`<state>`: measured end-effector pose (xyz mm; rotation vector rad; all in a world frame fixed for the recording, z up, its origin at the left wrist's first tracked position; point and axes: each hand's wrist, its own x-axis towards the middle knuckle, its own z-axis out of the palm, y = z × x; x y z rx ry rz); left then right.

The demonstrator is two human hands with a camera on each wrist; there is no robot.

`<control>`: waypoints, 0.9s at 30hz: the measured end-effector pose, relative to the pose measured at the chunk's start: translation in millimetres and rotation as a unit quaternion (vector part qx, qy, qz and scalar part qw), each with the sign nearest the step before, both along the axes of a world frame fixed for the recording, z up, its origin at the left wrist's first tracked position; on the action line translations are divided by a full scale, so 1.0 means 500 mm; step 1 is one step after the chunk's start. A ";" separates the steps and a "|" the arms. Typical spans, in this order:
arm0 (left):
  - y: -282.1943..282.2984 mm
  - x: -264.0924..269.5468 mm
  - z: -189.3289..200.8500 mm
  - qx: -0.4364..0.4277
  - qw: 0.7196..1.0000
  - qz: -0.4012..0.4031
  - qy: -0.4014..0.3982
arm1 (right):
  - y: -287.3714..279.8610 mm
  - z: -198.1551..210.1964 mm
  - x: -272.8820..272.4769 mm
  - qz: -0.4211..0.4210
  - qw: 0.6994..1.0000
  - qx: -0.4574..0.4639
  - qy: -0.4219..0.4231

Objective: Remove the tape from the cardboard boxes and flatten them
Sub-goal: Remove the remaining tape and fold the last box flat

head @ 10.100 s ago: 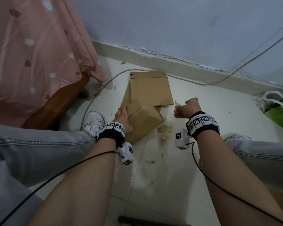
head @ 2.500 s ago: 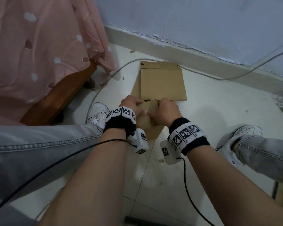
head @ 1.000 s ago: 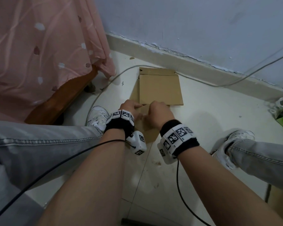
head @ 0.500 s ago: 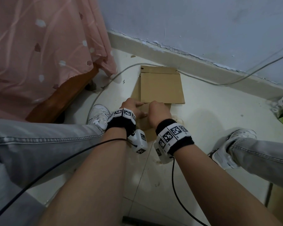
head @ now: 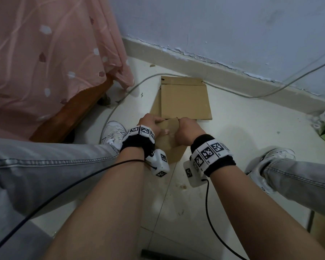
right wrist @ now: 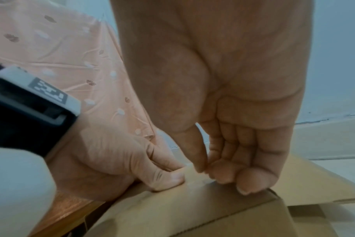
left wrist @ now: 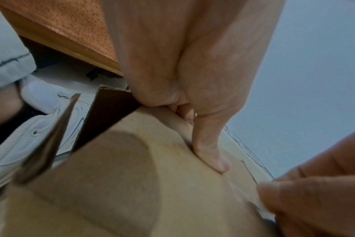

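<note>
Hands clamped together on the small cardboard box (head: 170,141).

Its far top edge is gripped by the left hand (head: 150,123), thumb pressed on the panel, while tape (right wrist: 195,184) there is pinched by the right hand (head: 188,129). Flattened cardboard (head: 185,99) lies just beyond on the floor (head: 242,132).

Head view high, facing down; both wrist views close along the fingers, all sharing the cardboard box (head: 170,139).

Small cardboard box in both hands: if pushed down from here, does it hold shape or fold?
Probably folds: the small cardboard box already has loose flaps open in the left wrist view. Likely light, since the left hand and right hand hold it by its top edge alone. The flattened cardboard behind suggests the material creases easily.
</note>
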<state>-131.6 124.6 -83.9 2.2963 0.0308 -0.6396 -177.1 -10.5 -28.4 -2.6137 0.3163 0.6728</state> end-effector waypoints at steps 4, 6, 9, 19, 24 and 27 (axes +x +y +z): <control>0.000 -0.002 -0.001 -0.005 1.000 0.004 0.001 | 0.002 -0.007 0.003 0.002 1.000 -0.007 -0.028; 0.000 -0.003 0.000 -0.006 1.000 0.010 -0.004 | 0.010 -0.014 0.001 0.026 0.998 -0.025 -0.042; 0.000 -0.005 0.001 -0.001 1.000 0.006 -0.012 | 0.020 -0.026 0.001 0.032 0.997 -0.050 -0.054; -0.003 -0.012 0.005 0.000 1.000 -0.001 -0.022 | 0.021 -0.018 0.007 0.028 0.998 -0.044 -0.036; -0.001 -0.009 0.001 -0.003 1.000 0.007 -0.013 | -0.041 -0.017 0.014 -0.031 0.998 -0.011 -0.046; -0.002 -0.005 0.002 0.001 1.000 0.008 -0.001 | -0.090 -0.015 0.027 -0.103 0.990 0.042 -0.091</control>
